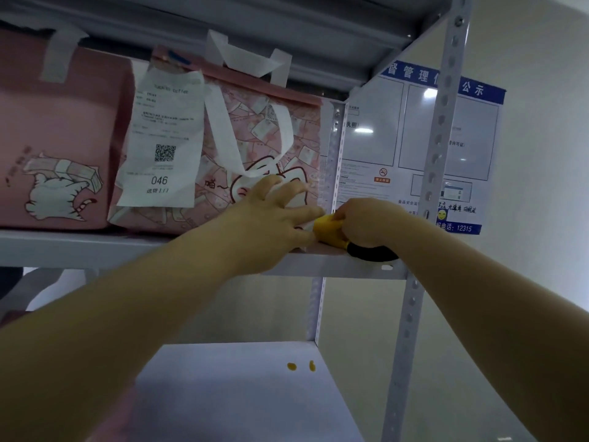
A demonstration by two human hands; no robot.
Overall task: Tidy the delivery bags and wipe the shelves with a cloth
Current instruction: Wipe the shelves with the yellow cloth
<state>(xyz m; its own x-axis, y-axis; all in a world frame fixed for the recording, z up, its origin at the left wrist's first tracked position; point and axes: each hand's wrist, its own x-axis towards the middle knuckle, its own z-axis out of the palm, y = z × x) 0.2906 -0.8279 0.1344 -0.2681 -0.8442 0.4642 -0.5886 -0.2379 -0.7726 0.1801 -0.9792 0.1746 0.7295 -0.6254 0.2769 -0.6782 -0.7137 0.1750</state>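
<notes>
Right hand (366,221) is curled around a yellow cloth (326,229) and presses it to the shelf (95,247) at its right end, just beside the rear post (336,154). Left hand (274,218) has its fingers spread and straight, flat against the lower right corner of the patterned bag (255,129); it holds nothing. A dark shape (373,252) lies under the right wrist; what it is cannot be told.

Handling: the cloth looks soft and bunches easily, so it is probably best kept balled in the palm. The patterned bag seems light and thin-walled, and would likely crease or tip if pushed up high. Pushing low on its side looks safer, or lifting by the white handles (223,129). A loose receipt (162,138) hangs on its front and could snag.

Room: the plain bag (57,138) stands close on the left, so there is little slack that way. The upper shelf (287,27) sits low over the handles. The bare strip between bag and post is narrow, and the front post (439,122) hems in the right arm. The lower shelf (239,393) carries two yellow spots (291,366), not yet wiped.
</notes>
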